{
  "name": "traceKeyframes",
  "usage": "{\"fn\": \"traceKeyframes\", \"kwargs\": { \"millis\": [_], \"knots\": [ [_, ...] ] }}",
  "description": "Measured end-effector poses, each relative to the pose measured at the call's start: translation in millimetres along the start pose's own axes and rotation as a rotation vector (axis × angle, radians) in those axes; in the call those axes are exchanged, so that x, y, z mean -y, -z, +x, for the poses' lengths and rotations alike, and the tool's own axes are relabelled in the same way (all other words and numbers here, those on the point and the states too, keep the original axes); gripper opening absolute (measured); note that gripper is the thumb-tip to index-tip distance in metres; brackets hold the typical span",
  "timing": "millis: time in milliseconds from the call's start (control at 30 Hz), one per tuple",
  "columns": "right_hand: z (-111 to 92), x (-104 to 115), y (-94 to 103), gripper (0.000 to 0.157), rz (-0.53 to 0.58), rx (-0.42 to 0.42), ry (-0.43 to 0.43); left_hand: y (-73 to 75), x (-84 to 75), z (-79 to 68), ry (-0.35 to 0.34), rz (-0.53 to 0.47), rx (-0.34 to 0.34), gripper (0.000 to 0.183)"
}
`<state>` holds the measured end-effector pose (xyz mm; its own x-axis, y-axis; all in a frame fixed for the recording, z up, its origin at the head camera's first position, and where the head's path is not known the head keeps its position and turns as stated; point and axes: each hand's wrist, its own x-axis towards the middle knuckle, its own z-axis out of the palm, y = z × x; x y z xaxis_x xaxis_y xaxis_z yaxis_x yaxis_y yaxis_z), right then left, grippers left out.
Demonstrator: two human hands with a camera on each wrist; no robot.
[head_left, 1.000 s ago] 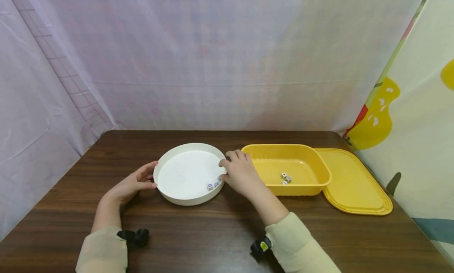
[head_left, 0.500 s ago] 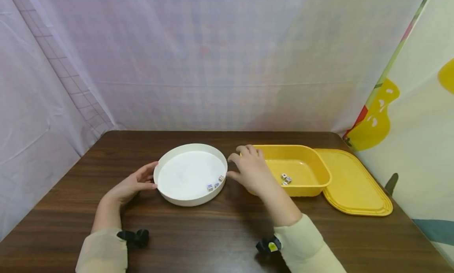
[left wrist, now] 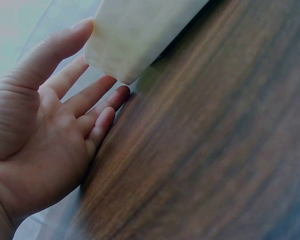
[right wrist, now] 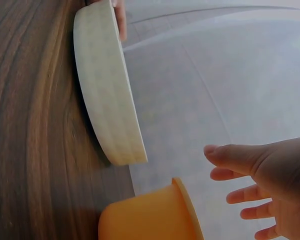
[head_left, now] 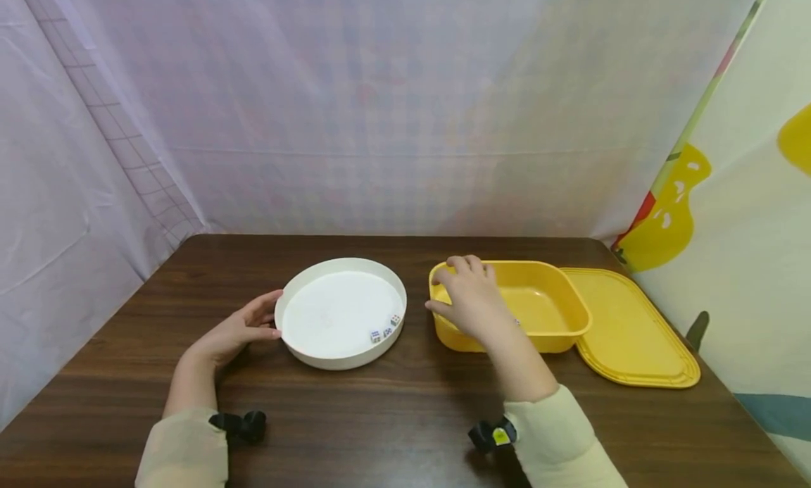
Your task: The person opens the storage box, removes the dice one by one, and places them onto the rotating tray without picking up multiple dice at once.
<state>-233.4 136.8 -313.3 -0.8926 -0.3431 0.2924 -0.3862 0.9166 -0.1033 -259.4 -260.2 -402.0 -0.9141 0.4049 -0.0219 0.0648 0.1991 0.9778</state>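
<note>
A round white tray with a low wall stands on the brown table, holding three small dice near its right front wall. My left hand is at the tray's left side, thumb and fingertips against its wall, fingers relaxed and nearly straight. In the left wrist view the palm shows nothing in it. My right hand is over the left part of a yellow rectangular box, fingers loosely spread. The right wrist view shows that hand holding nothing. A die peeks out beside it inside the box.
A yellow lid lies flat right of the box, partly under its edge. Pale curtains hang behind the table. A dark gap of tabletop separates the tray from the box.
My right hand has moved right from the tray's right rim to above the yellow box, uncovering a die in the tray and covering dice in the box. The left hand has stayed put.
</note>
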Motion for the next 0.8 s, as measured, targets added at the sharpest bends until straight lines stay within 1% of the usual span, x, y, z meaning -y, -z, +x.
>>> {"fn": "traceKeyframes", "kwargs": {
  "millis": [133, 400, 600, 800],
  "knots": [
    [-1, -5, 0.7, 0.037, 0.0, 0.001, -0.004, -0.8, -1.1, -0.7, 0.0, -0.003, 0.001, 0.082],
    [-4, -18, 2.2, 0.034, 0.049, -0.013, -0.023, -2.6, -4.8, -1.4, -0.006, -0.002, 0.008, 0.082],
    [-7, -32, 4.1, 0.032, 0.084, 0.015, -0.073, -1.8, -5.0, -1.9, -0.007, -0.009, 0.006, 0.082],
    [-9, -46, 2.0, 0.032, 0.098, 0.053, -0.111, -0.9, -4.1, -2.7, -0.017, -0.005, 0.011, 0.082]
  ]
}}
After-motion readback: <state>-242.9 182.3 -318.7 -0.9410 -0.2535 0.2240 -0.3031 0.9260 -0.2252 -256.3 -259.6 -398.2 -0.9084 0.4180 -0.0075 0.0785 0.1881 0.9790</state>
